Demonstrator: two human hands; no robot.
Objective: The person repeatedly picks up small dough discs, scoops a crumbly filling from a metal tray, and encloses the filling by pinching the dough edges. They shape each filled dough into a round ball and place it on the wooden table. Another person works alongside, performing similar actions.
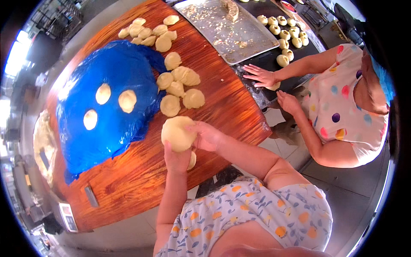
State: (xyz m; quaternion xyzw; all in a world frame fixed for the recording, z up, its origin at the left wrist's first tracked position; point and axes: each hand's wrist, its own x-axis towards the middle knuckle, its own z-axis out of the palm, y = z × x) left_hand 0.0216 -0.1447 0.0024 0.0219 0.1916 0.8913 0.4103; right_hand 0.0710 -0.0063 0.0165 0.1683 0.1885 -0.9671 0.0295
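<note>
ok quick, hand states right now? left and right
Left hand: closed under the round dough piece, holding it.
Right hand: closed on the same dough piece from the side.

The worktop [222,107] is brown wood with dark lines in it, smooth and a bit shiny. At nine o'clock on it lies a blue plastic sheet [124,60], glossy and crinkly, and at twelve o'clock sits a dull grey metal tray [257,36] with rough crumbs. The big dough ball [177,133] at the middle looks soft, pale and matt, like the small dough pieces [182,88] near it.
</note>
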